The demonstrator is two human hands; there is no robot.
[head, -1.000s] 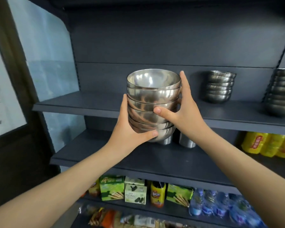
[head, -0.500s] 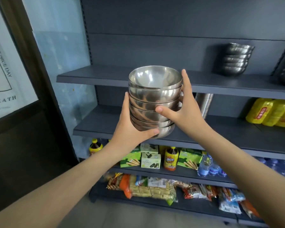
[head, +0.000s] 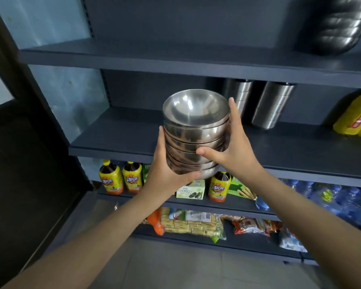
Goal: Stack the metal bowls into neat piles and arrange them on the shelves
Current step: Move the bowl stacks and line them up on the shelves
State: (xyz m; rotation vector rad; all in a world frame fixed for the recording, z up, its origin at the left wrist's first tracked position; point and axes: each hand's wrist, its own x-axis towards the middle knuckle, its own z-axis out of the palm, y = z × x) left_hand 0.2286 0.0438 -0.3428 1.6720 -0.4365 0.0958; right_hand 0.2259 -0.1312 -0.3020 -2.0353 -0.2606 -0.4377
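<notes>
Carrying step: stack of metal bowls (head: 196, 138) is airborne at frame centre, in front of the middle shelf (head: 117, 138) and not set down.

Grip: left hand (head: 165, 172) cups the stack from 9 o'clock, thumb hooked under the bottom bowl. The right hand (head: 238, 153) clamps it from 3 o'clock, thumb across the front and one finger up to the top rim. Both are grasping the stack. Nesting looks tidy, rims roughly parallel.

Next move, my read: push the stack in over a shelf board, lower it flat, then release both sides together so nothing tips. The steel tumblers (head: 273, 105) at 2 o'clock of the stack need clearance.

Unknowns:
- Bowl pile (head: 340, 24) on the upper shelf (head: 154, 57), 1 o'clock of frame, is blurred and cut off by the top edge.
- Bowl count is uncertain because the hands cover the sides.
- Fingers behind the stack are hidden.
- Target shelf: cannot tell.
</notes>
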